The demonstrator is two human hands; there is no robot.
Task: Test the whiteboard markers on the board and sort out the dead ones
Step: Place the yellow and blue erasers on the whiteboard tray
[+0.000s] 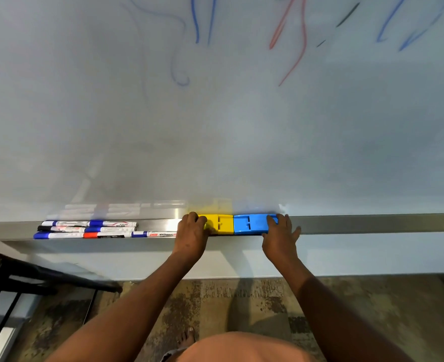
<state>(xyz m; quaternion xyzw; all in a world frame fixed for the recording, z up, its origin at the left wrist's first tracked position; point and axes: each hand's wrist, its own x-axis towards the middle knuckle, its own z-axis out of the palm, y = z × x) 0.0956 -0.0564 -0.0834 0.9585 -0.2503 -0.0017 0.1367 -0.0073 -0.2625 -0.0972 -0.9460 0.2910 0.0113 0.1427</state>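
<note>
Several markers [90, 228]: capped, lying side by side and end to end in a tight cluster on the left part of the tray ledge; caps blue, black and red; none is in either hand
Tray ledge [372, 223]: narrow metal shelf along the foot of the whiteboard [215, 126], carrying the markers and two plastic blocks
Left hand [190, 235]: fingers curled over the left end of the yellow block [222, 224], just right of the nearest marker
Right hand [279, 236]: fingers hooked over the right end of the blue block [251, 223], thumb splayed outward
Hands, relative: apart, one on each block; the blocks touch end to end between them
Strokes [303, 35]: blue, red and black lines high on the whiteboard
Handling, as judged: each marker is probably light and stiff, with a smooth round barrel that could slip or roll off the ledge's front lip; only the tip under the cap seems delicate
Hold, as judged: pinch mid-barrel to lift one clear of its neighbours, then pull the cap with the other hand; the front-row marker beside the left hand looks easiest to reach
</note>
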